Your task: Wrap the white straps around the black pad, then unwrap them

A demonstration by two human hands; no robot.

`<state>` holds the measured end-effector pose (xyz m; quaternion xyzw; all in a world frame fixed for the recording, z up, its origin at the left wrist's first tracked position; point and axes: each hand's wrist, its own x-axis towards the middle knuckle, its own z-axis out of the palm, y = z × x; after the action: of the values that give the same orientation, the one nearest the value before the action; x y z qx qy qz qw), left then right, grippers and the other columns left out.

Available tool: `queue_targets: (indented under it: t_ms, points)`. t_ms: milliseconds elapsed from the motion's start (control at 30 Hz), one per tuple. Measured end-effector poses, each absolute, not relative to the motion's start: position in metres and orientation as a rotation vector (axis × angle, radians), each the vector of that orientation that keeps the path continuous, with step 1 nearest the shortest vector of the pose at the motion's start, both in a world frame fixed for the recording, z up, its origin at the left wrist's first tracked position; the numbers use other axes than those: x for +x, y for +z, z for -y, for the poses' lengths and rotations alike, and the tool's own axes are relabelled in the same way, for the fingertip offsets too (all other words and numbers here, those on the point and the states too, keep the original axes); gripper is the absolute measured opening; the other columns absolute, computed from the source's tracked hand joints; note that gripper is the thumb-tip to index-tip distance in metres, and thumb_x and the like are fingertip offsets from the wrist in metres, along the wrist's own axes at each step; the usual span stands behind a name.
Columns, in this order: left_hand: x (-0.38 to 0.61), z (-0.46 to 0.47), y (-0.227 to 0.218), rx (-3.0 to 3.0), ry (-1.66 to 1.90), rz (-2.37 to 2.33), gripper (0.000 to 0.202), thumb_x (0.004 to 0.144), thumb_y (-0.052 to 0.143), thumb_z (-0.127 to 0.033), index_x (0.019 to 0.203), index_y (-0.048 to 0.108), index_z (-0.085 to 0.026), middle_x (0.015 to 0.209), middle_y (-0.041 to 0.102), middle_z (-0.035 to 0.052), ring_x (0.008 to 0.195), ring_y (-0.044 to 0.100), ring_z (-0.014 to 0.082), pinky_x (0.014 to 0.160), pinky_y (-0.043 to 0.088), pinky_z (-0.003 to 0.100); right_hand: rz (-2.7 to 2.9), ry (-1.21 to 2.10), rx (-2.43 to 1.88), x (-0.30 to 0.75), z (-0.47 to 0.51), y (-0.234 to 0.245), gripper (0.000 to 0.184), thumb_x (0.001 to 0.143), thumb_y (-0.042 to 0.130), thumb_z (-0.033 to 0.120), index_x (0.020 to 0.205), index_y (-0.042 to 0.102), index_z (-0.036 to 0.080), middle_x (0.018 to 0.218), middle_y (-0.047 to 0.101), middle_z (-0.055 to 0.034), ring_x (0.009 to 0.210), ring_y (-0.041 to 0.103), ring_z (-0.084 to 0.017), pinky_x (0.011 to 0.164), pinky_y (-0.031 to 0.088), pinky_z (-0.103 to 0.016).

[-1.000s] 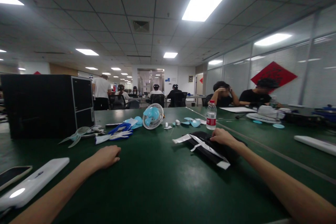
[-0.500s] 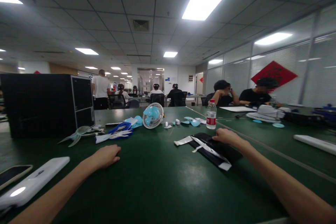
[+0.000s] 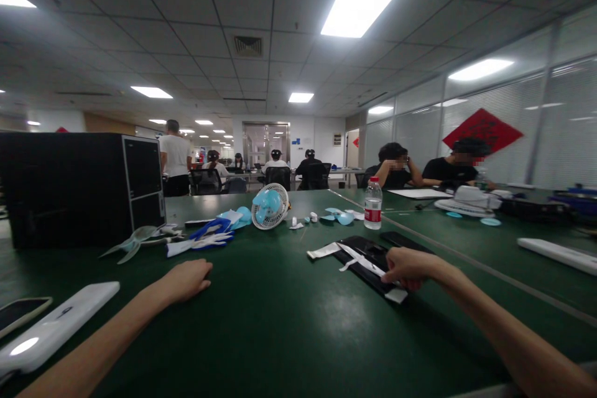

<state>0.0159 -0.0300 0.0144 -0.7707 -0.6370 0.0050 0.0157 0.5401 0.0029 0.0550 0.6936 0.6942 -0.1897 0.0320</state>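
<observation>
My right hand is closed over the near right part of a flat black item with white strips, its fingertips at a white strip. What they pinch, if anything, is hidden. Just behind that hand lies a thin black piece. My left hand rests on the green table with its fingers curled in, and nothing shows in it. Blue and white gloves lie beyond it. A small white fan with light blue blades stands tilted further back.
At the left are a black computer case, a white bar-shaped device and a phone. A water bottle stands behind the black item, near loose blue fan blades. Two people sit across the table at the right.
My right hand has moved from the far edge of the black item down to its near right part. The thin black piece now shows behind it. My left hand stays in place.
</observation>
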Motion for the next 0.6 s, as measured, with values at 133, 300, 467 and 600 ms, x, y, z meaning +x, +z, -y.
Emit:
queue_targets:
  t_ms: [133, 300, 467, 600]
  points:
    - [0.017, 0.030, 0.015, -2.387, 0.054, 1.987, 0.032, 0.081, 0.050, -0.037, 0.104, 0.062, -0.019, 0.109, 0.064, 0.0102, 0.097, 0.061, 0.0242, 0.079, 0.049, 0.035, -2.134, -0.573, 2.158, 0.543, -0.006, 0.052, 0.019, 0.070, 0.066, 0.030, 0.067, 0.057, 0.013, 0.059, 0.062, -0.0052, 0.051, 0.060, -0.014, 0.047, 0.046, -0.023]
    - [0.013, 0.025, 0.010, -2.391, 0.039, 1.918, 0.029, 0.080, 0.051, -0.036, 0.101, 0.062, -0.019, 0.106, 0.064, 0.0100, 0.094, 0.061, 0.0240, 0.078, 0.049, 0.034, -2.154, -0.531, 2.175, 0.548, -0.010, 0.051, 0.021, 0.067, 0.067, 0.031, 0.063, 0.056, 0.013, 0.059, 0.060, -0.0043, 0.048, 0.055, -0.012, 0.044, 0.043, -0.022]
    - [0.013, 0.026, 0.010, -2.397, 0.036, 1.939, 0.029, 0.080, 0.052, -0.036, 0.102, 0.062, -0.020, 0.107, 0.064, 0.0095, 0.095, 0.061, 0.0238, 0.079, 0.048, 0.034, -2.185, -0.467, 2.203, 0.553, -0.014, 0.053, 0.022, 0.064, 0.068, 0.032, 0.067, 0.055, 0.015, 0.061, 0.056, -0.0018, 0.043, 0.048, -0.011, 0.039, 0.036, -0.022]
    - [0.014, 0.029, 0.013, -2.399, 0.033, 1.970, 0.031, 0.080, 0.051, -0.037, 0.103, 0.062, -0.019, 0.109, 0.064, 0.0101, 0.097, 0.061, 0.0237, 0.080, 0.049, 0.034, -2.341, -0.499, 2.164, 0.557, -0.016, 0.056, 0.022, 0.069, 0.063, 0.035, 0.072, 0.057, 0.014, 0.061, 0.052, -0.0004, 0.049, 0.046, -0.010, 0.040, 0.031, -0.020]
